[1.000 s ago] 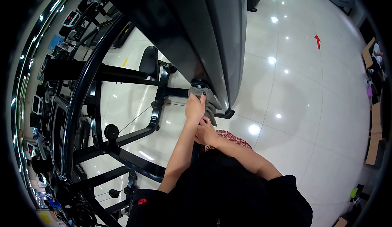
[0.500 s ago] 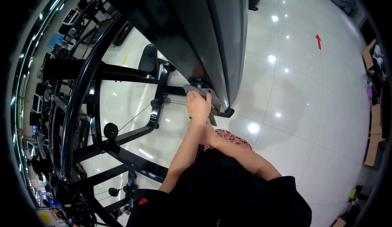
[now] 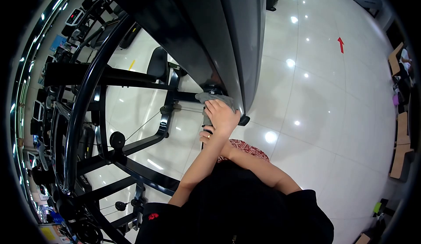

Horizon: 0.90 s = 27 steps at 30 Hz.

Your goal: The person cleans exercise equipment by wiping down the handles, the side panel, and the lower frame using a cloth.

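Note:
My left hand [image 3: 223, 117] presses a grey cloth [image 3: 215, 98] against the lower end of a tall black-and-grey machine housing [image 3: 210, 46], its fingers bent over the fabric. Part of the cloth hangs down beside the hand. Crossing under my left forearm is my right hand [image 3: 209, 136], with a ring on one finger. Its fingers are curled near a small dark item, which I cannot make out. A black foot [image 3: 244, 121] of the machine sticks out just right of the cloth.
Black frame tubes [image 3: 144, 174] with pulleys and a cable fill the left side. A padded seat [image 3: 158, 64] stands beyond them. Glossy tiled floor [image 3: 302, 112] with a red arrow [image 3: 340, 45] lies to the right. Wooden boxes [image 3: 400, 145] line the far right edge.
My left hand has shifted to the right over the cloth and turned, and the cloth has moved with it. More of my right hand's fingers now show below the left wrist.

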Motion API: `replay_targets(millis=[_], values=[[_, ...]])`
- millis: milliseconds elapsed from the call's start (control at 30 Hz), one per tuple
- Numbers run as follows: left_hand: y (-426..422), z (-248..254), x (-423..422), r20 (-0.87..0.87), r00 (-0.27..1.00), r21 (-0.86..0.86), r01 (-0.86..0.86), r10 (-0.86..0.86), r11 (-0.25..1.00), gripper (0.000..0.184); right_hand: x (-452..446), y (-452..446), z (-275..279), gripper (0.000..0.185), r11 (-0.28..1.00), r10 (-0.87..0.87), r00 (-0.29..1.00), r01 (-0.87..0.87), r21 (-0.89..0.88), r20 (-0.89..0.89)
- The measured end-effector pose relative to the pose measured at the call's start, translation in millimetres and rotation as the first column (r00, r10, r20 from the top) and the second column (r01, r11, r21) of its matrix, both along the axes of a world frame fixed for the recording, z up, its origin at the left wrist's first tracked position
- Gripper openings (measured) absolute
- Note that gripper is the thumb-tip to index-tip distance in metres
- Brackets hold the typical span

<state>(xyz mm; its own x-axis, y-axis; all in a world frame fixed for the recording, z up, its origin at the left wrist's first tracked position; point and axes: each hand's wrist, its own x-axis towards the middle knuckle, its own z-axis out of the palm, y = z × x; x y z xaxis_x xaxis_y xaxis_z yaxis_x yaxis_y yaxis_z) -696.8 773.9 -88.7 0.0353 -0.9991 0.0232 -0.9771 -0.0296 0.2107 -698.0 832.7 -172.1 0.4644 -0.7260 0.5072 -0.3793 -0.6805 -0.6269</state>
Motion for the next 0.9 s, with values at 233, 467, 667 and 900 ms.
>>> replay_targets(millis=[233,467,667,900], values=[[-3.6,-1.5,8.4,-0.113,0.994,0.062,-0.001,0.009,0.998,0.082,-4.5,3.0,5.1,0.020,0.996,0.021,0.996,-0.029,0.079,0.092],[-12.5,-4.3,12.4,-0.095,0.993,0.080,-0.058,0.066,0.995,0.079,-1.0,1.1,-2.9,0.027,0.985,0.049,0.998,-0.053,0.164,0.026],[-39.9,5.6,42.1,-0.370,0.895,0.253,-0.162,0.251,0.954,0.080,-5.2,9.0,29.8,0.024,0.982,-0.178,0.945,0.152,-0.115,-0.274],[-44.6,-10.5,55.8,-0.406,0.899,0.154,-0.111,0.165,0.982,0.081,-7.3,9.6,27.8,0.022,0.985,-0.154,0.971,0.135,-0.109,-0.184]])
